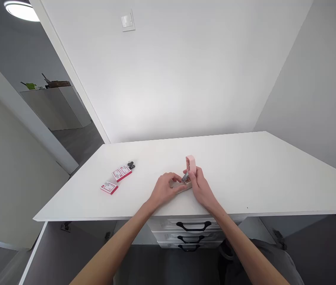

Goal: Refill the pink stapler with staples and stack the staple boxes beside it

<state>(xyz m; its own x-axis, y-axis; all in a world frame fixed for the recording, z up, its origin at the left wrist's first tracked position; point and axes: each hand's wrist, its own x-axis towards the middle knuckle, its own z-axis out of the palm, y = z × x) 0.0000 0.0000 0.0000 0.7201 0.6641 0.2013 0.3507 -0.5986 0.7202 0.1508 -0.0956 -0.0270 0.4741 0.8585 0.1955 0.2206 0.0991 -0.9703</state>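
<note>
A stapler [190, 162] is between my hands near the middle front of the white tabletop. Its pink top stands swung up, and a silver metal part [185, 177] shows below it, over a pale base. My left hand [165, 187] is curled around the base from the left, thumb along the near side. The fingers and thumb of my right hand [200, 187] close on the pink top and its hinge end from the right. Both hands hide much of the stapler's body.
Small white and red boxes [122, 173] lie to the left, one [109, 187] apart from the others. Beside them is a small black object [131, 165]. Drawers with black handles [193, 227] sit beneath the tabletop [245, 174]. A white wall [185, 79] rises behind.
</note>
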